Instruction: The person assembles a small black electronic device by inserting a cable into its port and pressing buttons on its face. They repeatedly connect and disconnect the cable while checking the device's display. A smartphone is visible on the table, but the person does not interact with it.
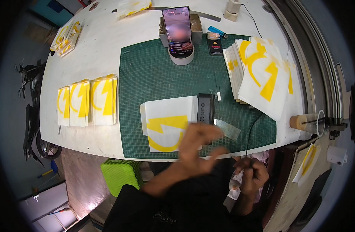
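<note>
My left hand (197, 145), slightly blurred, hovers over the near edge of the green cutting mat with thumb and fingers apart and nothing between them. It partly covers a white sheet with a yellow printed shape (166, 127) and the lower end of a black oblong device with round buttons (205, 108). Lower right, past the table's edge, my right hand (253, 174) is closed with its fingertips on a thin black cable (250, 141). The cable runs up over the mat toward a stack of printed sheets. A small clear plastic strip (227, 129) lies beside the device.
On the cutting mat (146, 77), a phone (178, 31) leans upright in a round white stand (181, 58). Folded yellow-and-white stacks (79, 102) line the left. A larger sheet stack (262, 73) lies right, near a clear cup (309, 123). A green stool (119, 178) stands below.
</note>
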Available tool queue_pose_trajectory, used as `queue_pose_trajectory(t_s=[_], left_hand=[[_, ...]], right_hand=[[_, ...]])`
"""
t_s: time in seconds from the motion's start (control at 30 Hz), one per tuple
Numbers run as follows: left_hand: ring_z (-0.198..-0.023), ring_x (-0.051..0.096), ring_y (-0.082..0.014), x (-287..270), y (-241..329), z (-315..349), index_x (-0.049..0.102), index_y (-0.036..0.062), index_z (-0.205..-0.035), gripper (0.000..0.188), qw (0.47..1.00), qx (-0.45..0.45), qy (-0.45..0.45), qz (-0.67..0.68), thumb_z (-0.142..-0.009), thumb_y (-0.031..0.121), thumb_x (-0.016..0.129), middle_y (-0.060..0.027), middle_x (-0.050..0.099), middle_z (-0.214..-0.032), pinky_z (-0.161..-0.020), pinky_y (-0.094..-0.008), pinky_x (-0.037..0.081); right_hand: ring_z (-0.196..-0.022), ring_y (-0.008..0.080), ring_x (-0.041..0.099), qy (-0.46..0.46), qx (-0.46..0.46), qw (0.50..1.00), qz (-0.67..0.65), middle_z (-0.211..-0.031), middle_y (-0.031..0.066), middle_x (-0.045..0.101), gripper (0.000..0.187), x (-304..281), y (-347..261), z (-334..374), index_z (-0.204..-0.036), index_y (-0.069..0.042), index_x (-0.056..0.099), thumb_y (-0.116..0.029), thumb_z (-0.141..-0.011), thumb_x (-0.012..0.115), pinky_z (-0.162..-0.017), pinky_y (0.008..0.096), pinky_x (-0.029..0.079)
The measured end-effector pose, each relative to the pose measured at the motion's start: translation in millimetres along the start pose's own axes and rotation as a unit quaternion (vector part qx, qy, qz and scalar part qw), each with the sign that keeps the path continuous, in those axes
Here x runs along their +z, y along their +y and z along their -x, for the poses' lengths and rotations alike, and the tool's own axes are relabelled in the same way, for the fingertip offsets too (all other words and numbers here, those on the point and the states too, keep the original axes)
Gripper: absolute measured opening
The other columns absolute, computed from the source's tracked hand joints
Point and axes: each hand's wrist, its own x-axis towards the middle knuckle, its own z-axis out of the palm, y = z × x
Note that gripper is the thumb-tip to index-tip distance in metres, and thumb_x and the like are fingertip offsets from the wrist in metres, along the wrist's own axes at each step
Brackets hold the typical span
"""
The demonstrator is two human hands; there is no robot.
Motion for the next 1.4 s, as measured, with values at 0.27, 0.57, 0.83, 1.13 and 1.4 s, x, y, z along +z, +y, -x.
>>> queue_pose_trajectory(t_s=[0.27,0.57,0.83,1.13,1.4], left_hand=[[-0.118,0.056,-0.0451,-0.5,-40.5,8.0,0.047,-0.0138,-0.142,0.054,0.961,-0.252,-0.058,-0.095,-0.105,0.024,0.055,-0.0307,0.053,-0.134,-0.104,-0.0458,0.044],[-0.123,0.058,-0.0224,6.1,-10.2,12.2,0.016,0.0042,-0.162,0.079,0.843,-0.403,0.015,0.356,-0.1,0.016,0.064,-0.0195,0.051,-0.141,-0.102,-0.0385,0.05],[-0.115,0.065,-0.0249,27.2,-18.4,-13.0,0.028,0.0131,-0.152,0.063,0.652,-0.5,0.027,0.569,-0.099,0.02,0.061,-0.0122,0.055,-0.13,-0.093,-0.0411,0.061],[-0.109,0.068,-0.0243,43.0,-10.8,-10.8,0.038,0.0136,-0.141,0.048,0.674,-0.496,0.026,0.547,-0.1,0.026,0.061,-0.011,0.056,-0.124,-0.085,-0.0473,0.064],[-0.105,0.069,-0.0216,50.4,1.8,-10.5,0.051,0.0097,-0.136,0.044,0.739,-0.463,0.071,0.484,-0.1,0.032,0.062,-0.0076,0.065,-0.12,-0.084,-0.0366,0.062]], right_hand=[[-0.095,0.0198,0.068,-0.058,0.102,0.991,0.058,-0.118,0.0221,0.068,0.015,58.7,42.6,-32.7,-0.109,0.003,0.052,-0.011,-0.106,0.053,-0.081,0.028,0.053],[-0.104,0.0277,0.064,-0.045,-0.047,0.998,-0.006,-0.126,0.0299,0.064,0.02,37.9,9.1,-41.8,-0.106,0.002,0.048,-0.017,-0.107,0.052,-0.102,0.0398,0.047],[-0.061,0.0218,0.063,0.016,-0.149,0.914,0.378,-0.078,0.0147,0.067,0.021,7.4,-28.1,-29.0,-0.099,0.008,0.074,0.005,-0.078,0.076,-0.054,0.0306,0.048],[-0.057,0.0186,0.055,-0.032,-0.195,0.905,0.376,-0.071,0.0069,0.053,0.024,5.6,-18.1,-26.9,-0.103,0.009,0.072,0.004,-0.079,0.076,-0.05,0.0314,0.042],[-0.055,0.0166,0.053,-0.018,-0.198,0.905,0.376,-0.07,0.0062,0.051,0.021,8.0,-11.6,-24.4,-0.1,0.01,0.071,0.003,-0.08,0.076,-0.047,0.0306,0.039]])
